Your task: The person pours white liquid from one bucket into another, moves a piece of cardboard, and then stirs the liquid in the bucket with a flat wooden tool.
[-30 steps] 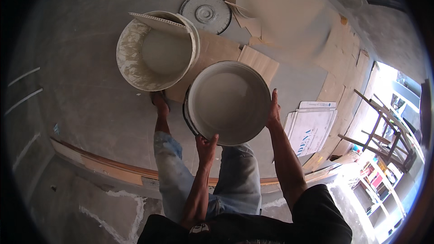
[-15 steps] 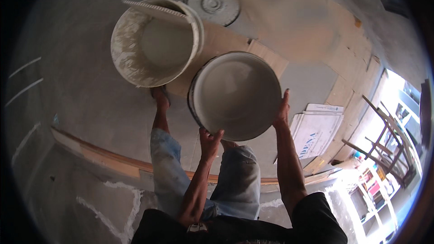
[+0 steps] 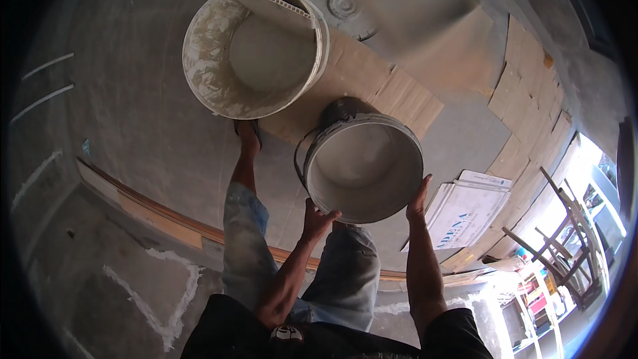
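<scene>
Between my hands is a dark bucket with a pale grey coating inside, its mouth tilted toward me. My left hand grips the near left of its rim, thumb laid along the edge. At the right side of the rim, my right hand clasps the wall, fingers partly hidden behind it. The bucket's wire handle hangs on its left. A larger whitish bucket stands to the far left, smeared inside, with grey material at its bottom. A ribbed white panel leans across its mouth.
Cardboard lies under and beside the buckets. A round grey lid is on the floor beyond. To the right are a flat white carton and wooden chair-like frames. A wooden strip runs along the floor edge near my legs.
The bucket in my hands has tipped further toward me, so its dark outer side and handle now show. It sits slightly lower and to the right in the view, which has also shifted.
</scene>
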Demonstrator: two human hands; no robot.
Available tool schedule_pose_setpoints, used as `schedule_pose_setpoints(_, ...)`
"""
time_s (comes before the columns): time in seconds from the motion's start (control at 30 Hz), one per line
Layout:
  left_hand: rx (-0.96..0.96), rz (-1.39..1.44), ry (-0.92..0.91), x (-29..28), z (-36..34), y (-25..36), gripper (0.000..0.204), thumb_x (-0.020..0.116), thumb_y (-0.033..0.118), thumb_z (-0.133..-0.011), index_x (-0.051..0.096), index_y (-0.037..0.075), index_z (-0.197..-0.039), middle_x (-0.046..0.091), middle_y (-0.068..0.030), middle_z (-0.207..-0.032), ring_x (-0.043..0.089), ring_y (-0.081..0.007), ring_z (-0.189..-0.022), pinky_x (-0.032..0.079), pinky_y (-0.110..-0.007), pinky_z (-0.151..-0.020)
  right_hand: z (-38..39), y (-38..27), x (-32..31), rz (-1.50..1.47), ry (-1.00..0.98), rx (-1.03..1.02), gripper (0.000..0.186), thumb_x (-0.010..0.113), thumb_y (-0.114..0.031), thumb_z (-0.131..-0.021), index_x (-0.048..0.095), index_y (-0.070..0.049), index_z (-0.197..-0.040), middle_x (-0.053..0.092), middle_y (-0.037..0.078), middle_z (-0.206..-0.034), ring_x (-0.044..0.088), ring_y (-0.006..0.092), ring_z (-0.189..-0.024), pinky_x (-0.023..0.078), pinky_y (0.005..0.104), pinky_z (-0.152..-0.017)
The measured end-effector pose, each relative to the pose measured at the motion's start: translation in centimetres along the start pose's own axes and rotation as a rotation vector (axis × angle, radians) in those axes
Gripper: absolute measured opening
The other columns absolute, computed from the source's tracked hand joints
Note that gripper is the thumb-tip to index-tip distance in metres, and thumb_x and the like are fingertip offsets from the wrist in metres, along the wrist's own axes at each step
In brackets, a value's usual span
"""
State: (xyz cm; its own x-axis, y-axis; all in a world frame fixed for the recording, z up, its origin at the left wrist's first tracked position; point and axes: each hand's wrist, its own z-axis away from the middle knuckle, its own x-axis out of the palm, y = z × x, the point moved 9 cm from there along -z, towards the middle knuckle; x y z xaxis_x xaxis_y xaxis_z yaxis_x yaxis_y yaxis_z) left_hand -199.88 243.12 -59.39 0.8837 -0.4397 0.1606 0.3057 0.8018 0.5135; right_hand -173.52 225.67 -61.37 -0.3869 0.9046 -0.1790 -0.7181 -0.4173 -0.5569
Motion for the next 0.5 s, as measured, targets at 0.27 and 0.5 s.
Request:
schedule_pose_setpoints(0.27,-0.215,-0.055,-0.086,-1.8,0.0,-0.7,0.081,0.076,0.021,-0.075,0.022,-0.002,-0.132,0.041,-0.0168,-0.128,0.046,-0.0232,-0.118,0.044,-0.038,-0.094,5.1,-18.9,7.7,0.818,0.165,-0.546,0.065,0.054,-0.043,-0.089,0.037,0.0,-0.135,0.041,0.023,-0.134,0.037,0.0353,-0.127,0.03,0.0429,-0.105)
schedule_pose_setpoints(0.5,-0.255,-0.459,-0.064,-8.6,-0.8,9.2,0.084,0.077,0.037,-0.074,0.035,-0.006,-0.132,0.049,-0.0228,-0.126,0.052,-0.0252,-0.114,0.044,-0.034,-0.093,10.4,-38.2,38.5,1.108,-0.118,-1.225,0.065,0.072,-0.031,-0.073,0.046,-0.005,-0.126,0.054,0.017,-0.12,0.05,0.035,-0.113,0.038,0.0448,-0.098)
